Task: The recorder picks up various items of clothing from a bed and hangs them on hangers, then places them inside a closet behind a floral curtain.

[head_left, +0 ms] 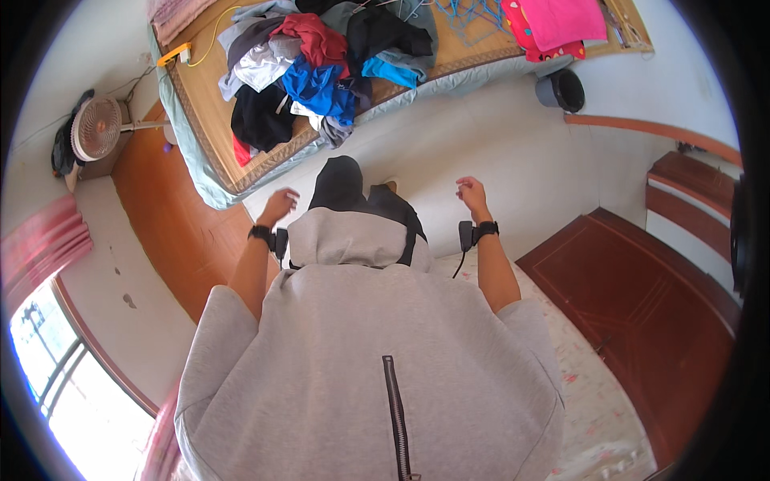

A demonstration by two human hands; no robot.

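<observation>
Head view: one heap of clothes on the matted bed, beyond both hands, touching neither. Left hand and right hand short of bed's near edge, fingers loosely curled, empty. One fan left of bed; one dark bucket near its right end.

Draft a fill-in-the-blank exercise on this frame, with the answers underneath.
1. The left hand and right hand both hold ____.
2. The wrist straps are ____ in colour.
3. In the picture, the fan is to the ____ of the clothes heap.
4. The plain cloth over the dotted cloth is bright ____.

Missing words: nothing; black; left; pink
</observation>
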